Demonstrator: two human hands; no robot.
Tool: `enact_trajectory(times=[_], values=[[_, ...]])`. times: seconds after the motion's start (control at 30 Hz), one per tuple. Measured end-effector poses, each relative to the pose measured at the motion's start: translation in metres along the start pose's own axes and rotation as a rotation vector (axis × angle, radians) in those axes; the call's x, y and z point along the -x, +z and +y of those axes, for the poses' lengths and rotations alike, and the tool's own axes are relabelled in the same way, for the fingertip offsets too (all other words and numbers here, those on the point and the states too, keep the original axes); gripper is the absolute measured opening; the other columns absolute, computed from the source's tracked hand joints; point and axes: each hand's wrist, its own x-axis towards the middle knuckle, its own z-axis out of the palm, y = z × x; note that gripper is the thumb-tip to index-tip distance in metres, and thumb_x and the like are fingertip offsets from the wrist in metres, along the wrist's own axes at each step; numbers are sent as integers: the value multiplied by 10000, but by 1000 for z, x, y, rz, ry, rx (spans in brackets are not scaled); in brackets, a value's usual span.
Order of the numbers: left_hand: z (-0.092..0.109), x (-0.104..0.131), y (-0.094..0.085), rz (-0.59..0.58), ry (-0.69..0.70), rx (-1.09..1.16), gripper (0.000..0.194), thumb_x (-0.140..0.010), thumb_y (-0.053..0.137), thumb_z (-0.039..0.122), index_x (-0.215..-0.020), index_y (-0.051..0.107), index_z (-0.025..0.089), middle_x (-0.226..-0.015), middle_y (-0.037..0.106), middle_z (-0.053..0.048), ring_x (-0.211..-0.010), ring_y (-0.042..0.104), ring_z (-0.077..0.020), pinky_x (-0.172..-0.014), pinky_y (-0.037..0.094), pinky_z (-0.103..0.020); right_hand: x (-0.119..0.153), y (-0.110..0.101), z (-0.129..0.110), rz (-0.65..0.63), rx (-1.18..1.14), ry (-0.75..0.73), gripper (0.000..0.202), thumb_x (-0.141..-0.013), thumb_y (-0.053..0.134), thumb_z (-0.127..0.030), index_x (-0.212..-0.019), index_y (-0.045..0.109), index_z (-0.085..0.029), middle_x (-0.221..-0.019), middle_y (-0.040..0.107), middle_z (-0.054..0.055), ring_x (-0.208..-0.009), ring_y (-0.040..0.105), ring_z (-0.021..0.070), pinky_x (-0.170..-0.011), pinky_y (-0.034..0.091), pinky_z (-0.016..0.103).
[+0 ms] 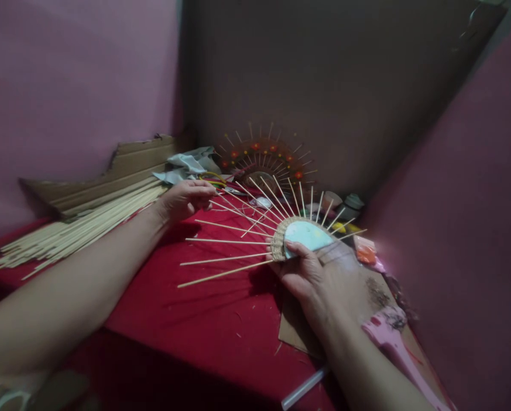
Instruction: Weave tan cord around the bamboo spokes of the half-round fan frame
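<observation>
My right hand point(309, 274) grips a half-round woven piece point(278, 244), its thumb pressed on the pale blue flat centre point(304, 237). Thin wooden sticks point(227, 241) fan outward from the woven tan band along its curved edge. My left hand point(191, 197) is closed in a pinch by the tips of the upper left sticks. What sits between its fingertips is too small to make out. Loose thin strands point(255, 224) cross beneath the sticks near that hand.
A bundle of long sticks point(80, 231) lies at left before torn cardboard point(105, 177). Behind stands a finished-looking fan with orange flowers point(272, 149). Scissors point(234, 190) rest on the red cloth point(204, 319). At right are a pink glue gun point(388, 337) and a clear stick point(304, 388).
</observation>
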Motion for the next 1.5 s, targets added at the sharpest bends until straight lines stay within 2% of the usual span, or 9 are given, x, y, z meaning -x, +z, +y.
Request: enact_trajectory(times=[0.23,0.33,0.57,0.73,0.87,0.93,1.13,1.3,1.5], values=[[-18,-3,15,45,-13,-264,163,-631,718,241,-670,637,104,-497,495,26,-463,385,-73,-453,261,-213,11,4,1,-208,106,101,154,-623,559,-91,-753,624,-143,-659,698,38,-624,644,168,-640,558,331],[-29,-1,33,45,78,-459,183,-640,688,298,-655,642,122,-545,540,6,-518,440,-107,-487,317,-224,17,7,3,-295,206,194,131,-600,569,-143,-720,622,-141,-656,698,60,-675,653,209,-675,553,402],[-44,12,64,-224,277,-802,38,-622,654,216,-607,661,181,-721,617,-53,-798,518,-205,-835,386,-341,20,8,4,-326,254,243,120,-589,557,-167,-696,606,-145,-678,704,75,-729,655,223,-684,549,414],[-22,17,52,-236,217,-537,405,-614,614,169,-1011,668,229,-963,627,-63,-897,553,-216,-819,421,-331,17,9,3,-270,221,195,136,-589,554,-153,-715,608,-149,-647,695,63,-750,654,227,-691,549,416],[-1,28,55,-501,-16,-321,486,-644,579,139,-1123,620,205,-819,644,-41,-677,564,-162,-618,438,-262,15,8,2,-247,210,174,164,-582,567,-148,-739,615,-147,-626,680,55,-766,650,235,-708,545,432],[4,37,65,-584,-100,-211,507,-655,607,137,-1157,596,205,-829,653,-48,-665,571,-155,-614,447,-260,15,7,2,-242,205,176,152,-586,571,-148,-733,612,-148,-617,674,53,-769,648,234,-715,544,431],[-2,46,87,-583,-161,-30,326,-714,655,237,-1039,648,201,-951,661,-98,-795,619,-197,-708,488,-313,16,6,3,-263,200,206,196,-590,580,-140,-783,614,-142,-634,671,55,-771,646,229,-721,543,426],[-7,39,81,-524,-170,-100,138,-741,648,279,-745,681,145,-712,655,-66,-614,582,-146,-565,463,-249,13,4,4,-232,164,193,211,-645,648,-206,-843,615,-139,-653,686,44,-672,652,193,-619,558,347],[-9,40,84,-411,-113,-97,168,-729,675,292,-816,720,156,-813,699,-80,-667,611,-146,-593,477,-235,9,3,5,-177,151,179,223,-714,638,-248,-900,603,-129,-705,706,54,-633,655,174,-570,552,299]])
